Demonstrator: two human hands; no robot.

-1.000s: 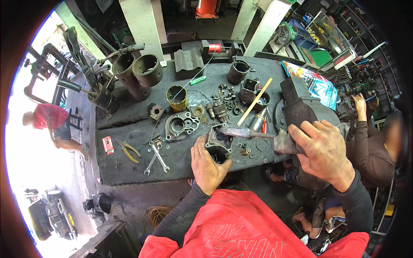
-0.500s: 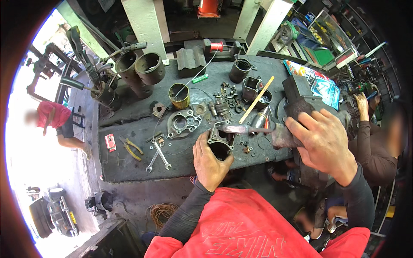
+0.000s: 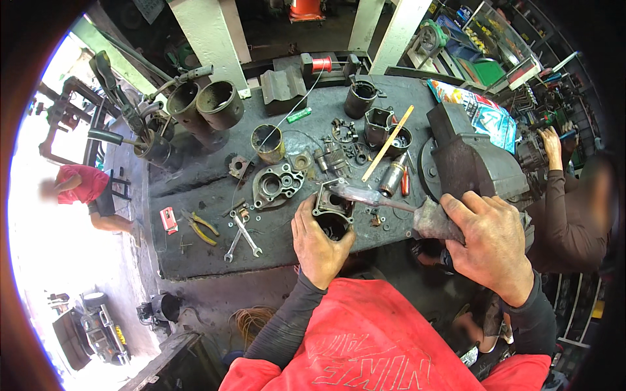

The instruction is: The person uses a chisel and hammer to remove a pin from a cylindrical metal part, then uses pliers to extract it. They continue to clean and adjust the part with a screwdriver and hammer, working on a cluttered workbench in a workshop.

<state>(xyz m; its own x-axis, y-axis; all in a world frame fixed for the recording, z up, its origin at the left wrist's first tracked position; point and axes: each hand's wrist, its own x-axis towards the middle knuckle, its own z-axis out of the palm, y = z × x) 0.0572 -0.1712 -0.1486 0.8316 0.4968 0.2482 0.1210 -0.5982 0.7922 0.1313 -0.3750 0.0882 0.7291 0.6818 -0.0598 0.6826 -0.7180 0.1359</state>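
My left hand (image 3: 319,251) is wrapped around a metal housing (image 3: 334,207) with a flanged, open top and a dark round bore, near the bench's front edge. In my right hand (image 3: 489,241) is a hand tool with a thick, worn grey handle (image 3: 437,220), a thin shaft and a long metal head (image 3: 358,194). That head lies over the housing's top; I cannot tell whether they touch. Left of the housing is a cast metal cover (image 3: 277,186) with several holes. Behind it are a gear part (image 3: 332,160) and a yellowish can (image 3: 268,144).
Crossed wrenches (image 3: 242,240), yellow-handled pliers (image 3: 200,227) and a small red box (image 3: 168,220) lie at the left. A large bench vise (image 3: 466,156) stands at the right, beside a wooden stick (image 3: 388,143). Another person's arm (image 3: 567,202) works at the far right.
My right hand has lowered and drawn slightly nearer to me, and the tool now slants more across the housing. My left hand keeps its hold. The whole view has shifted slightly.
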